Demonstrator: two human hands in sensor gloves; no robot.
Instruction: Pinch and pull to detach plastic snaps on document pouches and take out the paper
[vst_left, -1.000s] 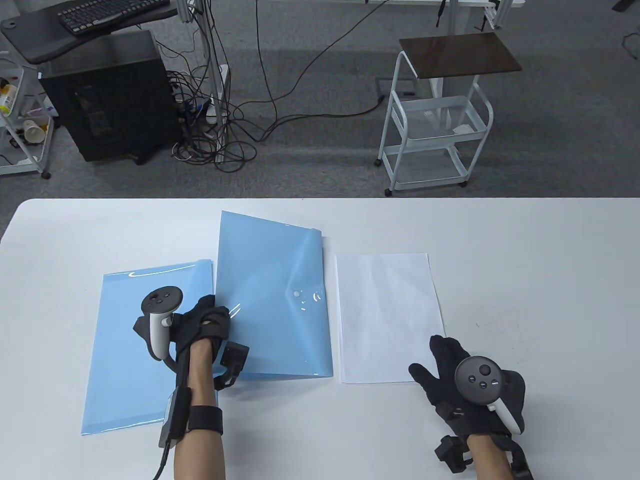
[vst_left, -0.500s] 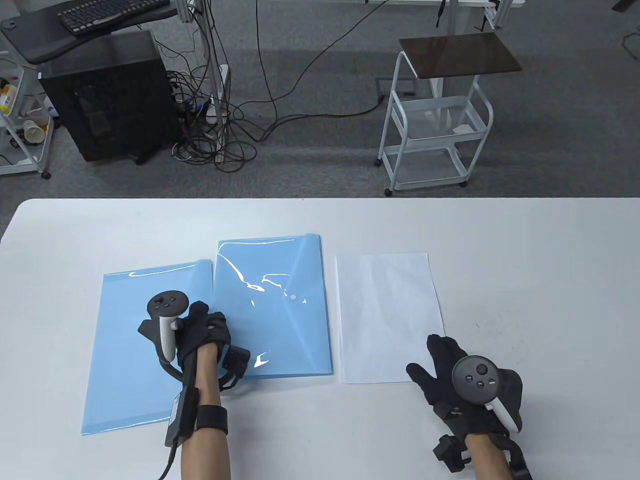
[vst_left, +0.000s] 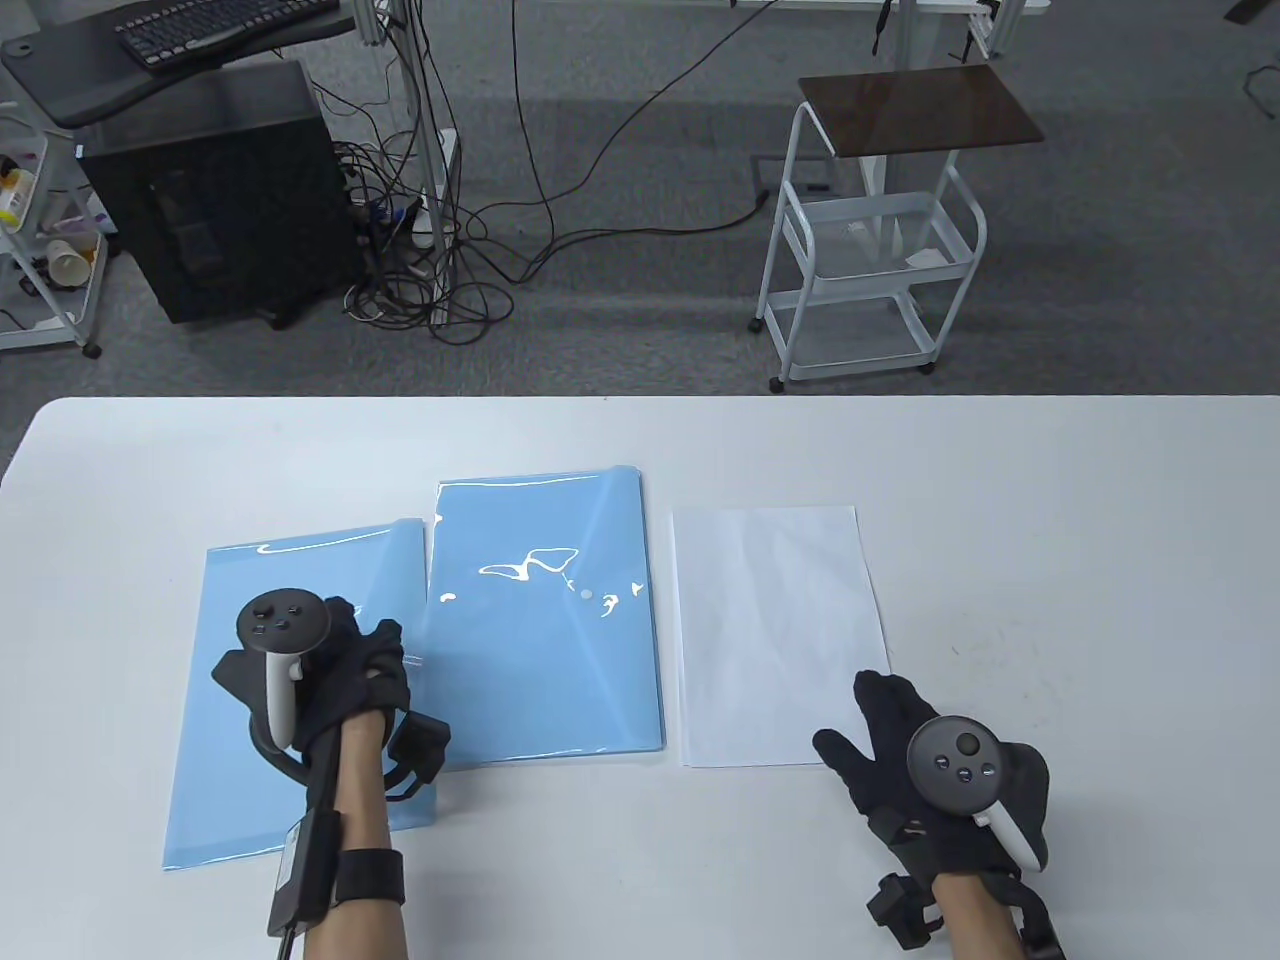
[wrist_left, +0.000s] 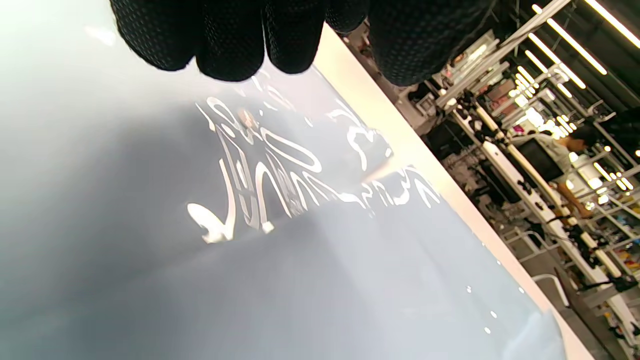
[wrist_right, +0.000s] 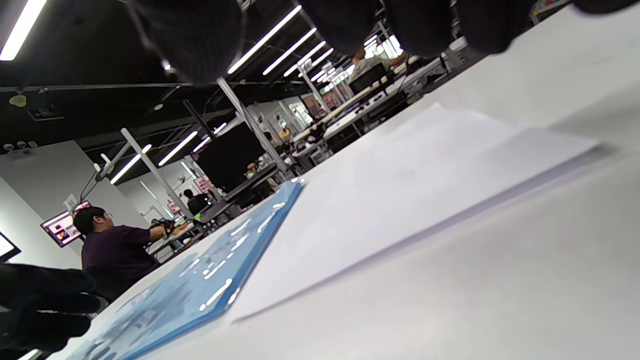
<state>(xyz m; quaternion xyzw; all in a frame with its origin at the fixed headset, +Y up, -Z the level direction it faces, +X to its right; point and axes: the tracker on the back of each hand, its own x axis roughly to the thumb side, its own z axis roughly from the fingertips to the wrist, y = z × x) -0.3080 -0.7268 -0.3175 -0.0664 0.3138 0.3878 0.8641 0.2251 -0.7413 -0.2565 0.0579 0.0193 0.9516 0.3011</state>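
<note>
Table view: both hands low on the table, pouches and paper beyond

Right hand (vst_left: 905, 740) lies flat, fingers spread, holding nothing, just off the paper's (vst_left: 775, 630) near corner. Left hand (vst_left: 350, 675) sits loosely curled over the left pouch (vst_left: 240, 720), nothing gripped. Beside it lies the stack of pouches (vst_left: 545, 620), snap (vst_left: 586, 593) showing, close against the paper's left edge
</note>
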